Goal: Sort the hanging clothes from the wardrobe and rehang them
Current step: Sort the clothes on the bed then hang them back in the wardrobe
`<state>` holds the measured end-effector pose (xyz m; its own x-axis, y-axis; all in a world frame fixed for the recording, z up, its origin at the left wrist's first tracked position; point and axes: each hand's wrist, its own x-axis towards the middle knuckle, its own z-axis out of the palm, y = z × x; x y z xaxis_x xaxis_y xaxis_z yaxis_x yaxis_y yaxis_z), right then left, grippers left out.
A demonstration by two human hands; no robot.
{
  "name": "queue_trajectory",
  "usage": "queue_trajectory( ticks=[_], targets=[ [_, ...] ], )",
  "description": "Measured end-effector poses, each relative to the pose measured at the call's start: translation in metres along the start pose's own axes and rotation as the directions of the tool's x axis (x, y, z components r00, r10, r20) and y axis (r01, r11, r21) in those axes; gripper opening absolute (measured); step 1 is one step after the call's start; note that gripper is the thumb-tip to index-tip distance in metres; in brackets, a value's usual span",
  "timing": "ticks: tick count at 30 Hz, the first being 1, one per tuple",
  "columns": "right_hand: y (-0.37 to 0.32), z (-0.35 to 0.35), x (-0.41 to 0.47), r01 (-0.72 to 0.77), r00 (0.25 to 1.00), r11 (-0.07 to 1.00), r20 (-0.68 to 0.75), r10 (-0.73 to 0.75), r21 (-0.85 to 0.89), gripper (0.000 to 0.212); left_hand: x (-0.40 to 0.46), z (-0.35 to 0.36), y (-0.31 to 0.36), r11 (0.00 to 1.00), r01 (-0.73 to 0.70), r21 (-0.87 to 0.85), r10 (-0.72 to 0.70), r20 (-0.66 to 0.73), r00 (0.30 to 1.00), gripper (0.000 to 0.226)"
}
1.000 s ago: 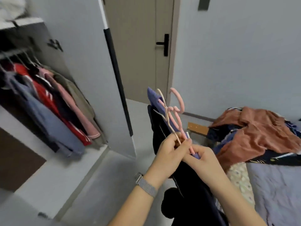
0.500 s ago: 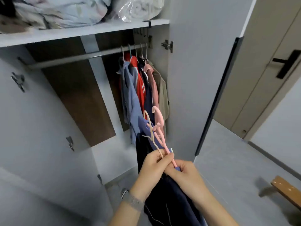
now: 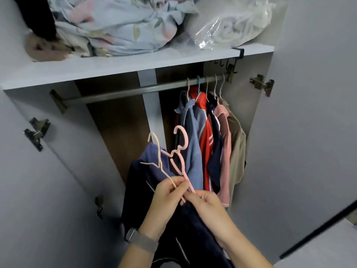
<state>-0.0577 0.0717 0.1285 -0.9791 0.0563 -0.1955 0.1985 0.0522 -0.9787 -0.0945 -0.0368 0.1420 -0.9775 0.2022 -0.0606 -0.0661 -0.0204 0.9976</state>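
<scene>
Both hands grip a bunch of hangers low in front of the open wardrobe: the left hand [image 3: 166, 198] pinches the arm of the cream hanger [image 3: 157, 151] and the right hand [image 3: 204, 203] curls round the pink hanger [image 3: 180, 151], with dark clothes [image 3: 154, 175] drooping soft and limp beneath. The thin plastic hangers look light, stiff and apt to tangle, so I judge the hook neck the best hold, one at a time. The rail [image 3: 123, 92] is bare toward its left end, with five garments [image 3: 210, 136] bunched at its right end under the shelf [image 3: 135, 64] of bedding [image 3: 116, 22].
</scene>
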Motion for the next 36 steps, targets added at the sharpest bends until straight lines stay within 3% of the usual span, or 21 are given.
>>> queue_trajectory(
  ticks=[3,6,10,18,21,24,26,33,36],
  targets=[
    [-0.008,-0.014,0.058,0.024,1.0,0.999,0.019,-0.025,0.04,0.053,0.053,0.009,0.004,1.0,-0.009,0.001,0.009,-0.099,0.995,0.033],
    [-0.02,-0.031,0.108,0.018,0.997,0.996,0.072,-0.024,0.082,0.044,0.099,0.02,0.013,1.0,-0.003,-0.03,-0.003,-0.183,0.983,0.019],
    [-0.045,-0.048,0.163,0.04,0.989,0.996,0.142,-0.051,0.083,0.038,0.147,0.027,0.027,0.999,-0.044,-0.03,0.035,-0.256,0.966,0.02],
    [-0.104,-0.075,0.278,0.066,0.997,0.998,-0.034,-0.066,0.009,0.042,0.203,0.003,0.04,0.992,0.044,-0.121,-0.095,-0.455,0.885,0.024],
    [-0.113,-0.07,0.325,0.05,0.992,0.997,-0.112,-0.057,-0.063,0.034,0.215,-0.003,0.039,0.987,0.048,-0.152,-0.11,-0.433,0.894,0.025],
    [-0.108,-0.055,0.36,0.04,0.983,0.929,-0.151,-0.102,-0.367,0.04,0.225,-0.01,0.036,0.986,0.043,-0.16,-0.104,-0.396,0.913,0.029],
    [-0.099,-0.045,0.371,0.022,0.987,0.876,-0.129,-0.096,-0.481,0.044,0.228,-0.015,0.033,0.99,0.063,-0.13,-0.107,-0.368,0.924,0.03],
    [-0.076,-0.036,0.38,-0.011,1.0,0.801,0.015,0.025,-0.599,0.04,0.239,-0.031,0.027,0.999,0.037,-0.035,-0.046,-0.294,0.955,0.033],
    [-0.074,-0.031,0.348,0.168,0.968,0.716,-0.023,-0.249,-0.677,0.042,0.246,-0.037,0.022,0.999,0.011,0.03,-0.002,-0.288,0.958,0.032]
  ],
)
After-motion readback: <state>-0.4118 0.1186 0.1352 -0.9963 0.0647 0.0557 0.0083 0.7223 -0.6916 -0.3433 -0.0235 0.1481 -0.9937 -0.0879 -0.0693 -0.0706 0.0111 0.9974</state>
